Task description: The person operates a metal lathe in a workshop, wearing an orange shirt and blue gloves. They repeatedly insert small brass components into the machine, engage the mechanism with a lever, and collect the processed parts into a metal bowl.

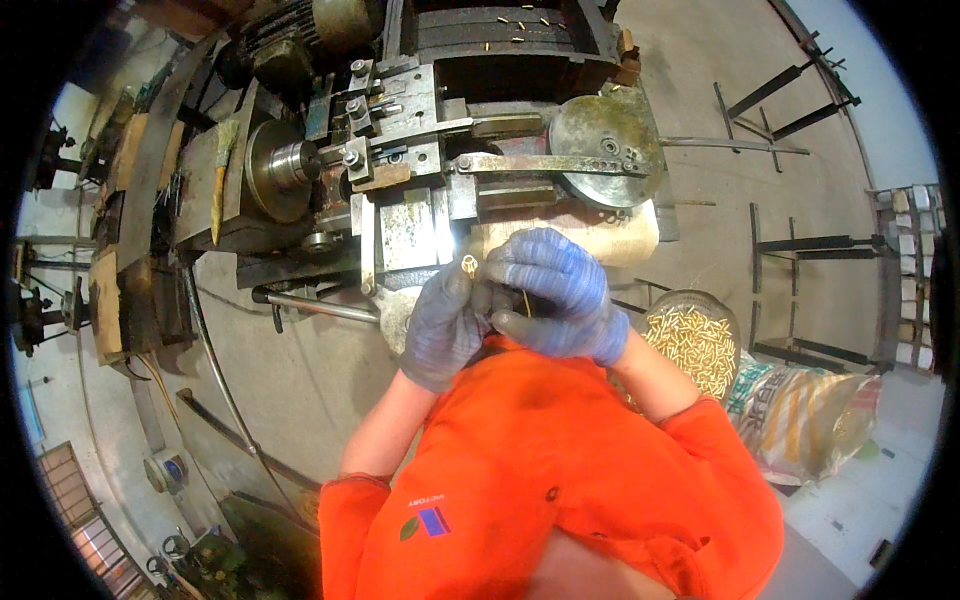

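Both my hands wear blue-grey knit gloves and meet in front of my orange top, at the near edge of the machine. My left hand (440, 325) is closed, pinching a small brass fitting (469, 265) with a ring-like end turned up. Beside it, my right hand (560, 285) is closed with its fingers curled. A thin brass-coloured piece (527, 304) shows between its thumb and fingers. The fingers hide most of it, so its kind is unclear.
The machine's metal slide block (405, 235), round disc (605, 150) and chuck (280, 170) lie ahead. A brush (221, 185) rests at left. To my right are a basin (736, 330) of small brass pieces and a woven sack (805, 415). A metal bar (325, 307) sticks out near my left arm.
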`<state>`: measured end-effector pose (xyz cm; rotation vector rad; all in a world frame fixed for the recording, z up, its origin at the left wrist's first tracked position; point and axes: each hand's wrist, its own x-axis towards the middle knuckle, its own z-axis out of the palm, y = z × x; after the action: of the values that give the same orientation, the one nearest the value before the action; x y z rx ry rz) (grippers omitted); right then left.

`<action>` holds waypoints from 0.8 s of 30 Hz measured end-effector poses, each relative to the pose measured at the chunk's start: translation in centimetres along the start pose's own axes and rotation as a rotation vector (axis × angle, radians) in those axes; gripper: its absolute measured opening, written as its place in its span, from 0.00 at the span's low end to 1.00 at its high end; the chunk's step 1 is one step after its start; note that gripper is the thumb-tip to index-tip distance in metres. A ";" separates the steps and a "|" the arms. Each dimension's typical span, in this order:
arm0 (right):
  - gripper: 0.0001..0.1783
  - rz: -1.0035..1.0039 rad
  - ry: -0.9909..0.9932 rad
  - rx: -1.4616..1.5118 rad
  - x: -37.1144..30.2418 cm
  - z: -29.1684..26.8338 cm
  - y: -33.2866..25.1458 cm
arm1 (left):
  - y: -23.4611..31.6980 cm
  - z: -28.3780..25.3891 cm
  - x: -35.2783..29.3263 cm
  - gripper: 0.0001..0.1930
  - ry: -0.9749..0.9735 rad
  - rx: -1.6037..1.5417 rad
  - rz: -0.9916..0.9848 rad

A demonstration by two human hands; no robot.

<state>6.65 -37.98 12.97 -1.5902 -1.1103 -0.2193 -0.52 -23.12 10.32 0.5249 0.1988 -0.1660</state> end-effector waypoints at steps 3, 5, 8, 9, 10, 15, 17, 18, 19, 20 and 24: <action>0.23 -0.004 -0.002 0.005 -0.1 0.0 0.2 | 0.0 -0.2 0.0 0.17 -0.039 0.008 0.003; 0.23 -0.007 -0.002 -0.010 -0.1 0.1 0.3 | 0.0 -0.2 0.0 0.17 -0.049 -0.001 0.002; 0.24 0.024 -0.025 -0.047 0.5 0.1 -0.1 | 0.3 0.5 0.0 0.17 -0.007 -0.019 -0.011; 0.25 0.062 -0.047 -0.054 0.8 0.1 -0.4 | 0.4 0.7 0.0 0.17 0.015 -0.023 -0.018; 0.25 0.100 -0.069 -0.061 0.9 0.2 -0.6 | 0.3 0.6 -0.1 0.17 0.024 -0.022 -0.026; 0.26 -0.016 -0.112 -0.210 1.3 0.4 0.3 | -0.1 -1.1 0.2 0.19 -0.072 0.001 -0.018; 0.26 -0.015 -0.117 -0.213 1.2 0.5 0.4 | -0.1 -1.4 0.2 0.20 -0.068 0.010 -0.025; 0.26 -0.014 -0.117 -0.211 1.3 0.5 0.3 | -0.1 -1.4 0.3 0.20 -0.065 0.014 -0.029; 0.26 -0.013 -0.116 -0.209 1.3 0.5 0.2 | -0.1 -1.4 0.3 0.21 -0.064 0.012 -0.026; 0.26 -0.022 -0.108 -0.198 1.2 0.5 0.3 | 0.0 -1.3 0.4 0.21 -0.064 0.010 -0.022; 0.25 -0.036 -0.111 -0.189 1.1 0.3 0.4 | 0.2 -1.0 0.4 0.22 -0.057 0.033 -0.022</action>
<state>7.48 -37.12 13.33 -1.7684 -1.2337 -0.2691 -0.21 -22.49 9.47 0.5502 0.1467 -0.2053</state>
